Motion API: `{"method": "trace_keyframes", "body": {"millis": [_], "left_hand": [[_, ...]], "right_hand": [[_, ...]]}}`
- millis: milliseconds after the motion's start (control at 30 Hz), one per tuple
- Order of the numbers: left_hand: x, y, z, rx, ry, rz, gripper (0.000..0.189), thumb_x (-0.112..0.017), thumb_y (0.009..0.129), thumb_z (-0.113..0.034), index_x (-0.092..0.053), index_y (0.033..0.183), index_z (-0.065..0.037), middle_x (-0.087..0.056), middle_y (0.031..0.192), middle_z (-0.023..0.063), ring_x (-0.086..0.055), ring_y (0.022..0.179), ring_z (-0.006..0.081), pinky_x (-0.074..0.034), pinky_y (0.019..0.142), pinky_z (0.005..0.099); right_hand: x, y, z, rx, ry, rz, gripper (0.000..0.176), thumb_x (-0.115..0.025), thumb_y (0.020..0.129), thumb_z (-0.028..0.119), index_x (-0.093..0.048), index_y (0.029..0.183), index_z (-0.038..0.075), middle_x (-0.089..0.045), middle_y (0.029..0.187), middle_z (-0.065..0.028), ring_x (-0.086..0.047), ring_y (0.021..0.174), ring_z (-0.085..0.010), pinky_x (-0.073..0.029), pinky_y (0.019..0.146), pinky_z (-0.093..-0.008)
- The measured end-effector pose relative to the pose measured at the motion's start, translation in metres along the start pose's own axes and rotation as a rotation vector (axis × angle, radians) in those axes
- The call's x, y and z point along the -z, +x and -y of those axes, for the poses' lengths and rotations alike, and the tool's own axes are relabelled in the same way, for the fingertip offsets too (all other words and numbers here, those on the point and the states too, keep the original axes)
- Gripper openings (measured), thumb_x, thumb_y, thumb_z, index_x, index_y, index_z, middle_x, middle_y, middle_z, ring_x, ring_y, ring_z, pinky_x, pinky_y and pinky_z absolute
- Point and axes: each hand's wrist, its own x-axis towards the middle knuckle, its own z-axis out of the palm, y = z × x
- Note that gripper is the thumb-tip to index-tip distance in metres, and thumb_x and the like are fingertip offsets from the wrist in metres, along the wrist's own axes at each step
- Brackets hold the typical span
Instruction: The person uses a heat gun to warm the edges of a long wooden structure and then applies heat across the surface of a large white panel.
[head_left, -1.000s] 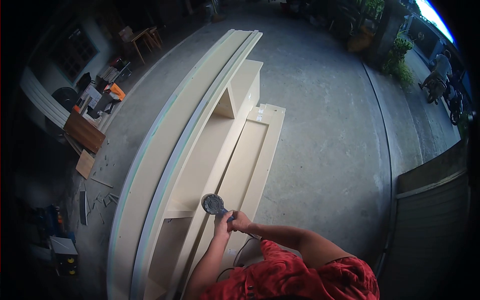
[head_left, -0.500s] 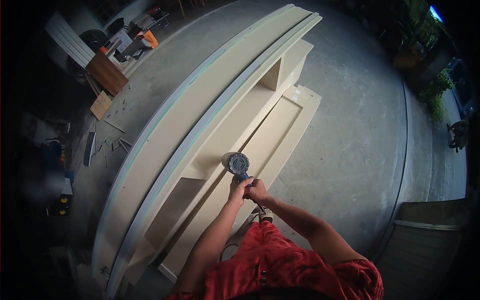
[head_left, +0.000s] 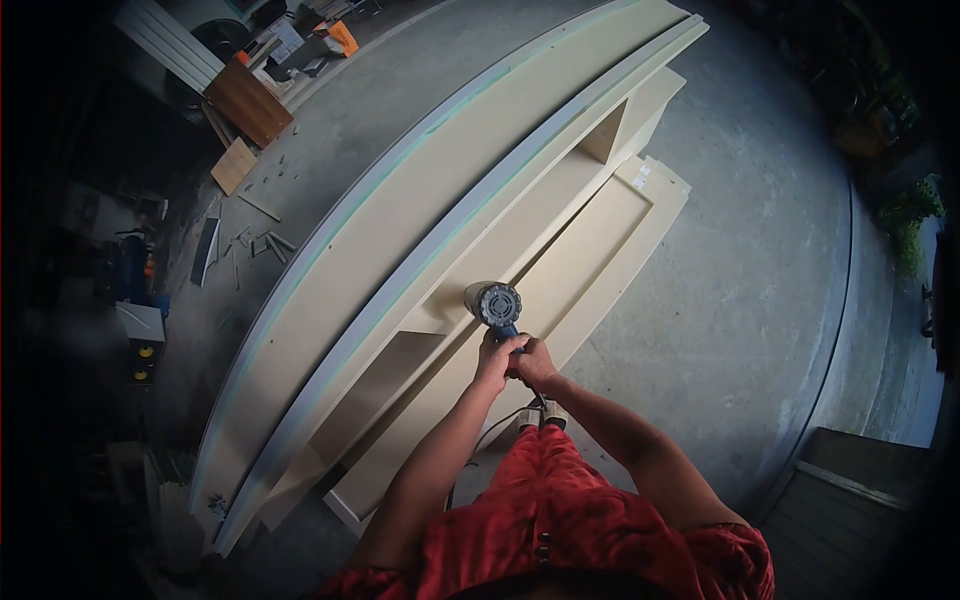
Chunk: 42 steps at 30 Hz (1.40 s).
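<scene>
Both hands grip the blue handle of a corded heat gun (head_left: pixel 497 304), whose round dark vented back faces me. My left hand (head_left: pixel 494 361) wraps the handle from the left. My right hand (head_left: pixel 533 360) closes on it from the right, against the left hand. The gun's nose points away over a cream cabinet (head_left: pixel 563 205) with open compartments, and its nozzle is hidden behind the body. A recessed cream panel (head_left: pixel 600 250) lies along the cabinet's near side. From the handle a dark cord (head_left: pixel 502 421) hangs down toward my feet.
Two long curved cream boards (head_left: pixel 310 290) with pale green edges stretch along the cabinet's far side. Wood scraps (head_left: pixel 265 243) and a brown board (head_left: pixel 248 102) lie on the concrete floor at left. Plants (head_left: pixel 908 215) stand at far right.
My view has shifted, so the cabinet and floor items sit further right. Both hands still hold the heat gun over the cabinet's near edge.
</scene>
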Motion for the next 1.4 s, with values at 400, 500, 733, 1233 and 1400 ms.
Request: {"method": "trace_keyframes", "body": {"millis": [400, 500, 733, 1233, 1400], "left_hand": [[0.013, 0.003, 0.002, -0.009, 0.003, -0.028, 0.057, -0.073, 0.067, -0.018, -0.044, 0.113, -0.003, -0.053, 0.095, 0.0082, -0.058, 0.084, 0.0212, -0.052, 0.068, 0.0349], [0.015, 0.004, 0.001, 0.015, 0.001, -0.004, 0.053, -0.073, 0.067, -0.019, -0.047, 0.111, -0.004, -0.053, 0.095, 0.0084, -0.058, 0.083, 0.0208, -0.052, 0.068, 0.0344], [0.02, 0.01, 0.009, 0.005, -0.022, -0.041, 0.029, -0.069, 0.072, -0.018, -0.059, 0.095, -0.005, -0.061, 0.082, 0.0054, -0.061, 0.068, 0.0171, -0.051, 0.053, 0.03], [0.037, 0.018, 0.016, 0.139, -0.011, 0.034, 0.042, -0.072, 0.068, -0.021, -0.053, 0.1, -0.001, -0.058, 0.088, 0.0081, -0.06, 0.078, 0.0188, -0.05, 0.068, 0.0312], [0.026, 0.012, 0.004, 0.147, 0.025, 0.051, 0.041, -0.074, 0.067, -0.017, -0.053, 0.099, -0.003, -0.058, 0.088, 0.0073, -0.06, 0.076, 0.0175, -0.051, 0.063, 0.0312]], "right_hand": [[-0.012, 0.004, 0.0, 0.009, -0.005, 0.024, 0.036, -0.068, 0.063, 0.013, -0.053, 0.091, -0.004, -0.06, 0.072, -0.011, -0.059, 0.059, -0.0166, -0.047, 0.051, -0.0291], [-0.011, 0.006, 0.0, -0.028, -0.022, 0.024, 0.036, -0.069, 0.063, 0.012, -0.053, 0.09, -0.004, -0.06, 0.072, -0.0112, -0.059, 0.058, -0.0172, -0.047, 0.05, -0.0297], [-0.012, 0.001, 0.015, -0.063, -0.07, 0.024, 0.034, -0.069, 0.061, 0.011, -0.052, 0.088, -0.002, -0.059, 0.069, -0.0102, -0.059, 0.057, -0.0171, -0.047, 0.049, -0.0295], [-0.022, 0.008, -0.004, -0.05, -0.002, 0.006, 0.03, -0.066, 0.064, 0.009, -0.053, 0.088, -0.002, -0.059, 0.07, -0.0101, -0.058, 0.055, -0.0162, -0.045, 0.046, -0.0292], [-0.019, 0.003, -0.001, -0.058, -0.037, -0.007, 0.028, -0.066, 0.064, 0.01, -0.054, 0.087, -0.002, -0.059, 0.067, -0.0099, -0.057, 0.054, -0.0157, -0.045, 0.045, -0.0291]]}}
